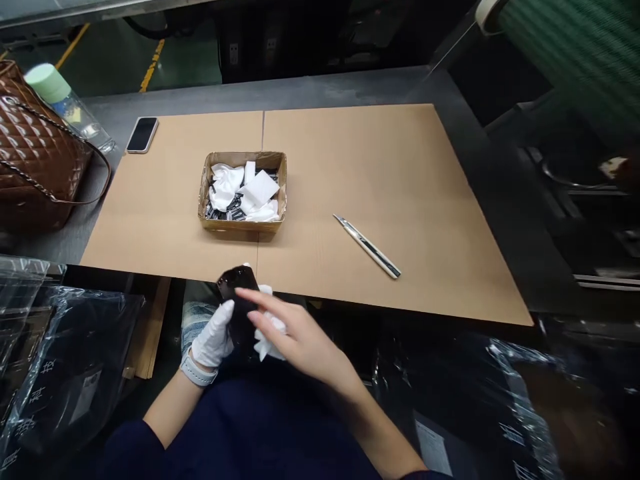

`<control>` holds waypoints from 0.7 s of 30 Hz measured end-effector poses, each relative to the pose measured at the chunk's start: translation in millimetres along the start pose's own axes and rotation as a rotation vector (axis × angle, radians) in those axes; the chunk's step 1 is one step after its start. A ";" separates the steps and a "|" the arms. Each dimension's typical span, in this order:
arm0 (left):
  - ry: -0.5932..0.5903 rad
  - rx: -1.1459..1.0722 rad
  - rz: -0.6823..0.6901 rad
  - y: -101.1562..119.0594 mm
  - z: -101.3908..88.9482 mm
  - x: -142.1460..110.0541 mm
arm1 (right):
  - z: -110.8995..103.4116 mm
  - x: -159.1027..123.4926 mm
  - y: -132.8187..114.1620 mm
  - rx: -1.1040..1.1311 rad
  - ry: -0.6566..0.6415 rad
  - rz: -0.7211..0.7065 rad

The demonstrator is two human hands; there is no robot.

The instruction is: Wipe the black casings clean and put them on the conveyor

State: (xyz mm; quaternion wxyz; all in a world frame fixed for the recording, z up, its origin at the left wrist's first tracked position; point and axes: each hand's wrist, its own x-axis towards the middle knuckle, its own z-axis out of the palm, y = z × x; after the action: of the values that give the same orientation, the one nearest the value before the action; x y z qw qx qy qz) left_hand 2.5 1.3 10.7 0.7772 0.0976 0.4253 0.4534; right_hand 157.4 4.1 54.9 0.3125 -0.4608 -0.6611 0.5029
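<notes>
The gloved left hand (213, 337) grips a black phone (236, 283) upright, while the bare right hand (300, 337) spreads open above a white cloth (270, 340). Holding it by the edges keeps marks off.

The gloved left hand (213, 335) is raised before the body, its fingers curled in a firm grip, the wrist bent slightly back. The bare right hand (295, 337) crosses above it, palm down, with its fingers (263, 303) extended, close together and angled toward the left hand. The left forearm (173, 408) and right forearm (373, 433) slant inward from the lower edge of the view, bare up to the dark sleeves (133, 455) near the elbows.
</notes>
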 end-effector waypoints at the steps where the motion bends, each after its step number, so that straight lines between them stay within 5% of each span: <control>1: -0.017 -0.077 -0.012 3.9 1.3 0.3 | -4.4 -1.3 4.1 0.027 0.076 0.043; 4: -0.126 -0.376 -0.009 18.6 8.8 5.0 | -11.0 -6.6 21.6 0.090 0.283 0.196; 9: -0.210 -0.487 0.076 27.0 23.1 13.6 | 12.4 -7.2 41.4 0.252 0.067 0.331; 14: -0.224 -0.478 0.061 18.6 35.8 11.6 | 39.9 0.8 49.5 0.557 0.109 0.234; 21: -0.067 -0.291 0.182 8.8 33.7 -0.2 | 58.7 -0.4 46.6 0.712 0.286 0.133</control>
State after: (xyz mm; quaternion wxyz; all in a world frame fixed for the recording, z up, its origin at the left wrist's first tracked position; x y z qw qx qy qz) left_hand 22.3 14.1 36.4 0.7525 0.0372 0.3186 0.5751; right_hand 119.9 -15.2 -7.0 0.5087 -0.4308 -0.3637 0.6507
